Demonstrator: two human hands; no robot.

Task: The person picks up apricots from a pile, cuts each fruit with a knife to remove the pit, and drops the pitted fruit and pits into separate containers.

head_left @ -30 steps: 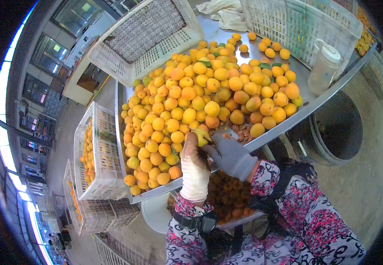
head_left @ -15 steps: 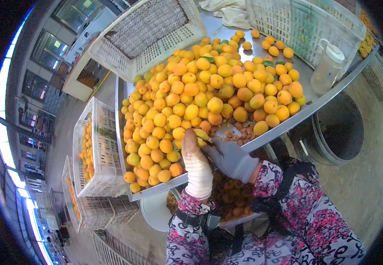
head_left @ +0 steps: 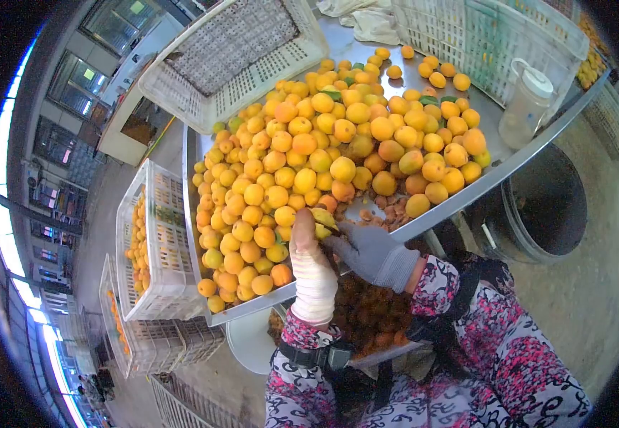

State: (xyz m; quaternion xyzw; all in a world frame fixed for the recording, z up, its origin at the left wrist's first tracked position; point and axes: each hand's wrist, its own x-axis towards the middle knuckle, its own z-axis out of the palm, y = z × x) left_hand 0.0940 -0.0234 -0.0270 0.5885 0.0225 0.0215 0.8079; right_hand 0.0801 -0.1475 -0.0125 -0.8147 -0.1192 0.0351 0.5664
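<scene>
My left hand (head_left: 311, 250), its wrist and palm wrapped in pale cloth, is closed round a yellow apricot (head_left: 323, 218) at the near edge of the metal table (head_left: 423, 230). The apricot looks split or pressed open. My right hand (head_left: 375, 257), in a grey glove, is closed with its fingertips against that fruit. A thin dark thing shows between the hands, too small to name. Just beyond them spreads a big heap of apricots (head_left: 302, 146). Small brown pieces (head_left: 388, 212), possibly pits, lie on the table beside the heap.
White crates (head_left: 234, 64) (head_left: 480, 50) stand on the table's far side, with a clear plastic jug (head_left: 527, 107) at right. A dark bucket (head_left: 548, 203) stands on the floor at right. Fruit-filled crates (head_left: 163, 242) are stacked at left, near a white bucket (head_left: 247, 342).
The view has shifted slightly. Both hands stay together at the table edge, and more of the apricot's opened yellow side shows between them.
</scene>
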